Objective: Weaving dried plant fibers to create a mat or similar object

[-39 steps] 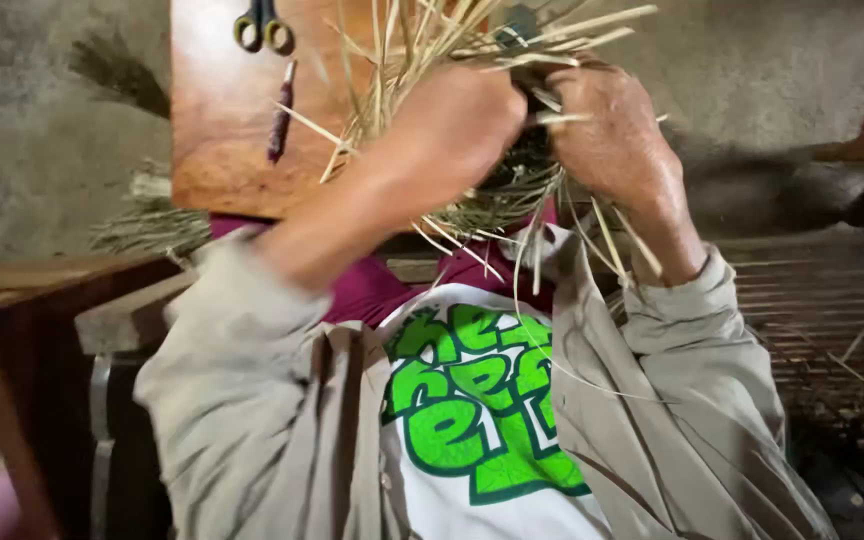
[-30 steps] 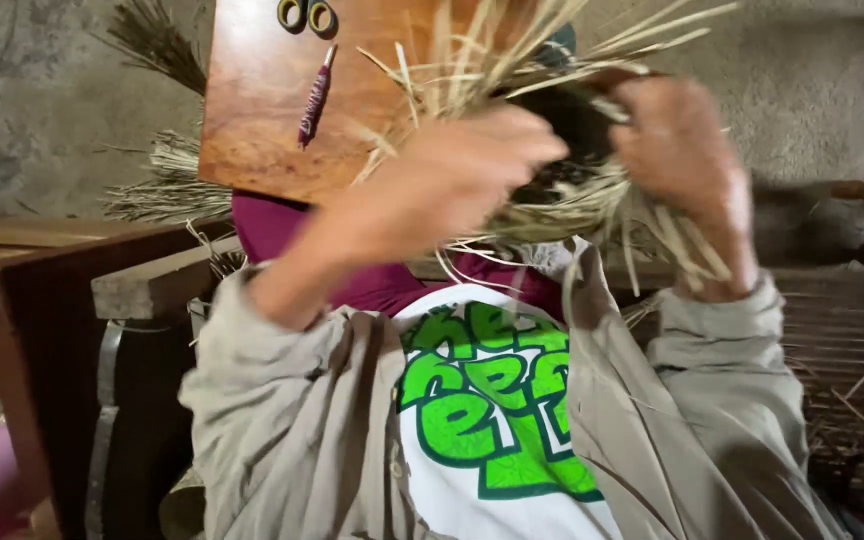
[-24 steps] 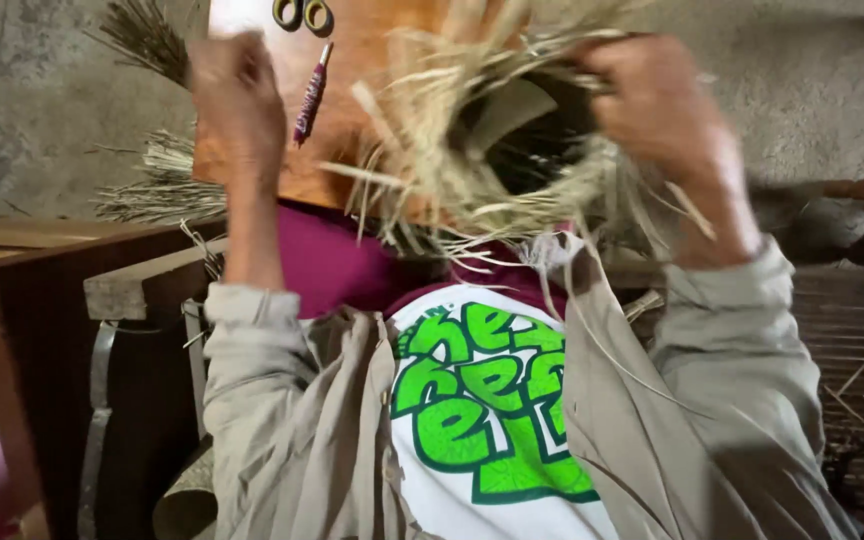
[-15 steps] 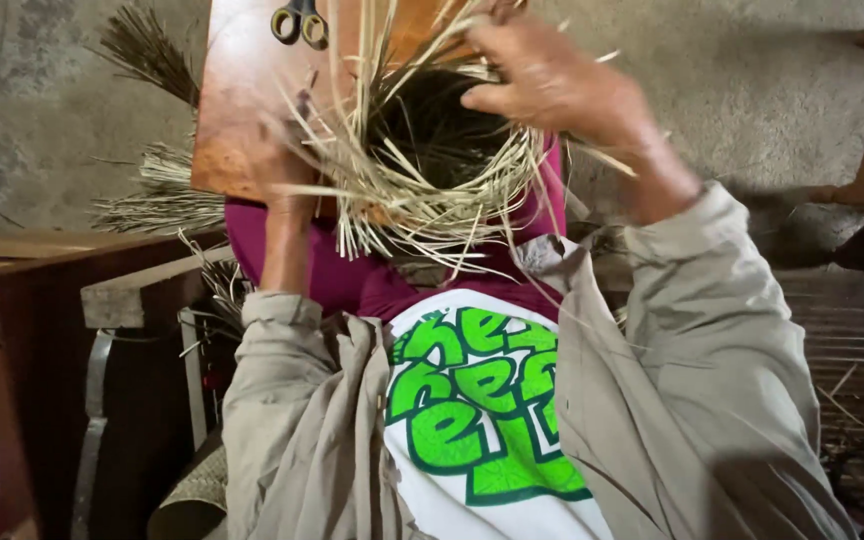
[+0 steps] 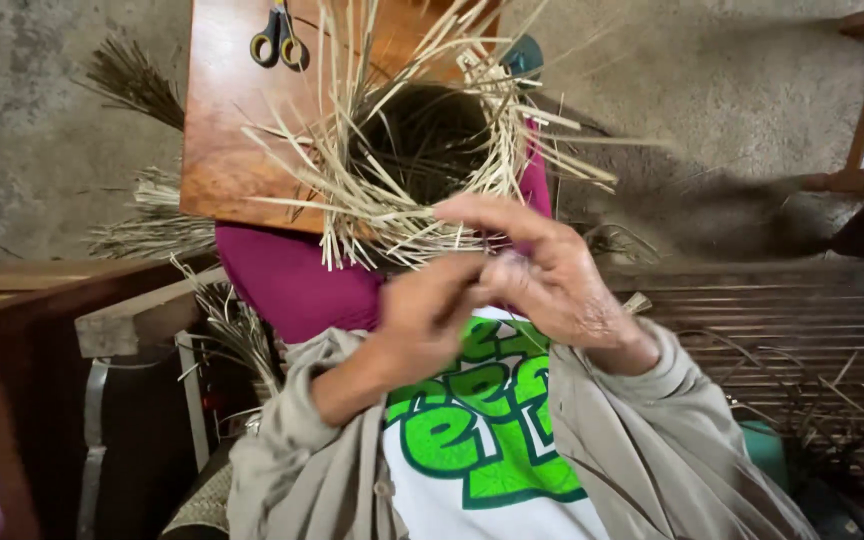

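A half-woven round straw piece (image 5: pixel 422 150), with loose strands sticking out all round, rests on a wooden board (image 5: pixel 227 140) on my lap. Both hands meet at its near rim. My left hand (image 5: pixel 432 315) pinches straw strands that hang from the rim. Just right of it, my right hand (image 5: pixel 547 275) curls its fingers over the same strands. The hands touch each other. A magenta cloth (image 5: pixel 287 285) lies under the board.
Black-handled scissors (image 5: pixel 279 38) lie on the board's far edge, with a teal object (image 5: pixel 524 55) beyond the weave. Straw bundles (image 5: pixel 147 215) lie on the concrete floor. A slatted wooden bench (image 5: pixel 762 320) is at the right and wooden furniture (image 5: pixel 2 300) at the left.
The straw piece was held up and turned in both hands. It now sits on the board, and both hands have come down to its near rim.
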